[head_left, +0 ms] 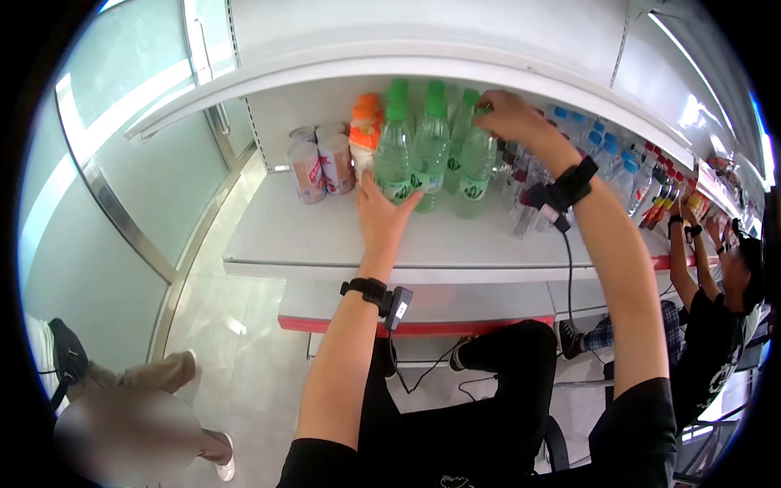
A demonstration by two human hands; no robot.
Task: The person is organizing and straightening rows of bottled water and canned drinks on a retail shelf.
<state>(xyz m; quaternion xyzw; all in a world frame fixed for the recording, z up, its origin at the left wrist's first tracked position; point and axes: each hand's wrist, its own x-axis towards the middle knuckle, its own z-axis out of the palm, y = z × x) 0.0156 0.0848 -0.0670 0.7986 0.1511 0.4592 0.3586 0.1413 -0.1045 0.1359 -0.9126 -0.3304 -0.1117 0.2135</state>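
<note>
Several clear green bottles with green caps stand on the white shelf (325,236). My left hand (384,213) is at the lower part of the front left green bottle (394,150), thumb and fingers spread apart around its base. My right hand (511,118) has its fingers closed round the top of the rightmost green bottle (477,167), hiding its cap. Between these two stands another green bottle (431,146), with one more (457,142) behind. Orange-capped white bottles (364,134) are just left of the green ones.
Cans (307,172) stand at the shelf's left end. Clear bottles with blue caps (622,179) and red-capped bottles (663,195) fill the right. An upper shelf edge (407,67) overhangs. One person is at lower left, another works at far right. Cables hang from both my wrists.
</note>
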